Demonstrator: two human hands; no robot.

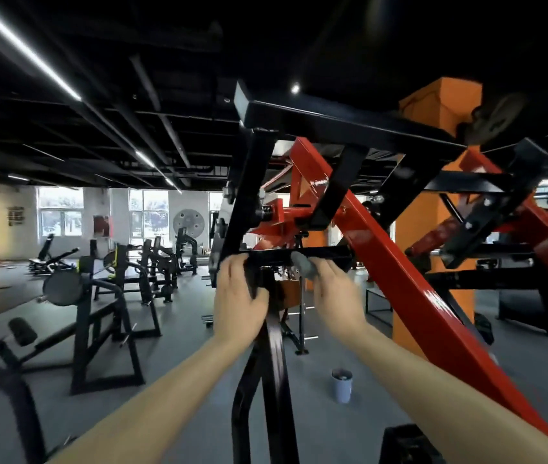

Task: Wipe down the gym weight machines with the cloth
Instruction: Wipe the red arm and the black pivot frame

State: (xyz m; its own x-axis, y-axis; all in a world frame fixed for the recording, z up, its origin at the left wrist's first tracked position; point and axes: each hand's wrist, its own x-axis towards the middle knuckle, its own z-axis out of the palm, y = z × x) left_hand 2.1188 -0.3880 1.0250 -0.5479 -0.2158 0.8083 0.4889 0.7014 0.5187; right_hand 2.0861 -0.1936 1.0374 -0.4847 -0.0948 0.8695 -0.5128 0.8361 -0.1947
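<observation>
Both hands on black crossbar [299, 254]; grey cloth [303, 267] mostly hidden under right hand [333, 289].

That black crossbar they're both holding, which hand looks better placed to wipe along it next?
The right hand. Its grip already presses the grey cloth against the black crossbar, with unwiped bar running on to its right. The left hand holds no cloth; it grips the frame near the upright, seemingly steadying.

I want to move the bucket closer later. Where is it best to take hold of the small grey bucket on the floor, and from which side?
Probably the open top rim of the bucket, reached from above: it stands upright on the floor, clear on the near side. No handle is visible. Both hands are busy now.
</observation>
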